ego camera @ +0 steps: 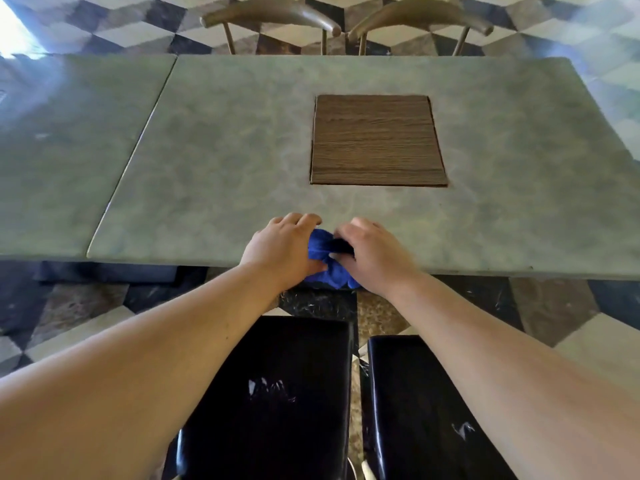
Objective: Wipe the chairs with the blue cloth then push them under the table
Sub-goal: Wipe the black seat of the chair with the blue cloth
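Ahead of you lies a grey-green table (242, 150), its top joined along a seam to a second slab (69, 150) on your left. A brown wood-grain panel (375, 140) sits flat in the top, right of centre and well beyond your hands. At the far edge two chairs with curved tan backrests stand side by side, the left one (270, 12) and the right one (419, 13) almost touching at their tips, both close against the table. Under everything runs a patterned floor (86, 306) of dark, brown and pale tiles.

Nearest you, two black chair seats stand side by side with a narrow gap between them: the left seat (273, 393) and the right seat (415, 410). Both sit back from the near table edge, not tucked under it, and each shows pale scuffs on its surface. Your forearms reach out over them toward the table.

The blue cloth (327, 252) is bunched up at the near edge of the table, part of it hanging just over that edge. Your left hand (280, 249) grips its left side, fingers curled down over the far end of the bundle. Your right hand (375, 258) grips the right side, fingers bent inward onto the fabric. The hands are close together, with only a strip of cloth showing between them.
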Demonstrator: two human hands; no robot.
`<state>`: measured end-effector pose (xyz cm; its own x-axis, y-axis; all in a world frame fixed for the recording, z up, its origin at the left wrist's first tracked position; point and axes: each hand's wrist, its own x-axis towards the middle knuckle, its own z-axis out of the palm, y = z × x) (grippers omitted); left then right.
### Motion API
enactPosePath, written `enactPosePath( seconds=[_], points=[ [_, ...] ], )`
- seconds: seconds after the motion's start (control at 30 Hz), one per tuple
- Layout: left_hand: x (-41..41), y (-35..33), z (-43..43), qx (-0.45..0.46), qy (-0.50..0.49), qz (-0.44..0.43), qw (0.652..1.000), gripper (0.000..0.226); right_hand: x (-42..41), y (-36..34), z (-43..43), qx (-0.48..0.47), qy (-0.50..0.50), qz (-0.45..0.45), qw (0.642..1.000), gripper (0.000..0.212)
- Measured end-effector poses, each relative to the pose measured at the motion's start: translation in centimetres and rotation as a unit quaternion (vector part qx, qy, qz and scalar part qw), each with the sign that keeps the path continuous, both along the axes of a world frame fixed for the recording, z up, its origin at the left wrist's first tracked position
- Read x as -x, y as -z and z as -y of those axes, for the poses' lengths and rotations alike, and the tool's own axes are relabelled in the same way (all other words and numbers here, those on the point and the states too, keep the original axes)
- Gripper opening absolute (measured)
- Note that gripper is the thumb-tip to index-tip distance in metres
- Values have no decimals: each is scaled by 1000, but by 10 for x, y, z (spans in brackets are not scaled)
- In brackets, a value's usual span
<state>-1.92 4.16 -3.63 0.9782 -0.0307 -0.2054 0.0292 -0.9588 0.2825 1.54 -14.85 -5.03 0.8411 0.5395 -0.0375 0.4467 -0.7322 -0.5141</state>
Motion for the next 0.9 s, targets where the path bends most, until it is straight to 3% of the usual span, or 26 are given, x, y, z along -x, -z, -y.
enactPosePath(
  seconds=[0.13, 0.2, 0.37, 0.5, 0.63, 0.9],
  points=[
    [30, -5, -39, -14, 20, 4, 1000, 33, 30, -10, -36, -36, -28, 10, 999, 14],
    [51, -9, -63, -25, 16, 2, 1000, 24, 46, -11, -55, -21, -51, 10, 998, 14],
    [98, -4, -121, -61, 15, -22, 998, 35, 80, 5, -102, 39, -69, -11, 997, 17],
    [131, 25, -165, -73, -15, -29, 997, 31, 98, 35, -136, 67, -66, -21, 995, 15],
    [155, 72, -196, -72, -51, -24, 996, 21, 115, 79, -168, 78, -66, -24, 994, 15],
    [162, 194, -217, -47, -92, -30, 994, 26, 120, 191, -201, 92, -51, 2, 994, 23]
  ],
)
